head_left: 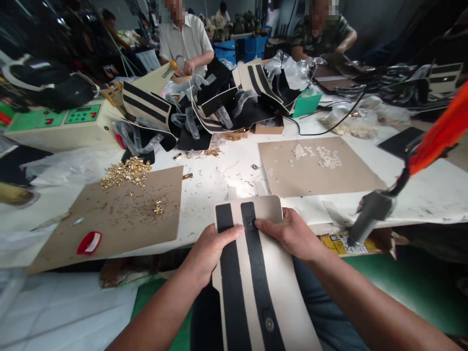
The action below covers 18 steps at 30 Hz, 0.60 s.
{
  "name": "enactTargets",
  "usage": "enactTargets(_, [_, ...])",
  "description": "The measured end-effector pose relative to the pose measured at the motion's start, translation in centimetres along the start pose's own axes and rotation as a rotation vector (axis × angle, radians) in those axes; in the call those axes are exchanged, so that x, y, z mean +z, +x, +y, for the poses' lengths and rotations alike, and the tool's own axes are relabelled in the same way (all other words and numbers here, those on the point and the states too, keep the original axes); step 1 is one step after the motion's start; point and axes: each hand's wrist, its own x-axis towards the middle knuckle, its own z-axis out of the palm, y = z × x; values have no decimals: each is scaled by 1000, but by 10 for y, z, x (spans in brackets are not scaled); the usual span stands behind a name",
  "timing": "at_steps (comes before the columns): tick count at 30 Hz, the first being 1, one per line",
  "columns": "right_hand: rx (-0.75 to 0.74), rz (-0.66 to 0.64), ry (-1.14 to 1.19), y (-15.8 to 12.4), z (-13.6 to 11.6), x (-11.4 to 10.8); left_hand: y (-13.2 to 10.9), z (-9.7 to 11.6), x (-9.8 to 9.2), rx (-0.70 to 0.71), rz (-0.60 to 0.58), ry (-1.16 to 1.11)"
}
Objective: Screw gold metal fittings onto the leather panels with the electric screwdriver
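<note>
A long cream panel with two black stripes [283, 273] rests over my lap, its far end raised against the table's front edge. My left hand [210, 251] grips its left side, thumb lying across the left stripe. On the other side my right hand [294, 231] holds the right edge, with the thumb tip beside a small hole in the right stripe. Fingers of both hands are hidden under the panel. Lower on that same stripe sits a round metal snap [269, 323].
Gold metal fittings [126, 173] and a red ring-shaped item [89, 243] lie on the left cardboard sheet [157, 190]. Small clear discs [327, 157] lie on the right sheet [292, 183]. Behind are piled striped panels [146, 105]. A grey tool [375, 212] stands right; two people work opposite.
</note>
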Motion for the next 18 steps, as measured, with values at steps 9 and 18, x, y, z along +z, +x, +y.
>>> enactTargets(9, [-113,64,66,-59,-6,-19,-29,-4,48,37,5,120])
enactTargets(18, [-198,111,-52,-77,-8,-30,-37,-9,65,143,27,251])
